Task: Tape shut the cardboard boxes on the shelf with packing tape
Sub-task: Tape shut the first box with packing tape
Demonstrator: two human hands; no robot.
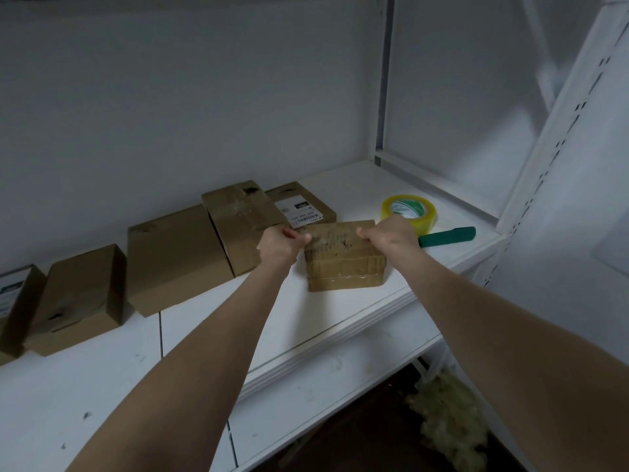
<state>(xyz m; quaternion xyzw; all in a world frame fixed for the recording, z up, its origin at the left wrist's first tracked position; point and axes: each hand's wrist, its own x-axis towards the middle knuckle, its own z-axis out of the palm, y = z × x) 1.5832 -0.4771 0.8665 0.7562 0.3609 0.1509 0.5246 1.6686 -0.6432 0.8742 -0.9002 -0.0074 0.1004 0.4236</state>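
White shelf is carrying everything and running under both hands. Biggest box is sitting well left of the left hand. Two more boxes are lying further left: a mid-size box and an edge box that the frame is cutting off. Tilted box is leaning just behind and left of the left hand, with old tape showing on top. Labelled box is sitting just behind the gap between the hands, barcode sticker facing up. Small box is resting on the shelf directly between the hands, with glossy tape bands crossing its front. Left hand is pinching its top left edge, fingers curled over. Right hand is gripping the top right corner the same way. Tape roll, yellowish with green print, is lying flat just behind the right hand. Green tool is lying just right of that hand; type is unclear.
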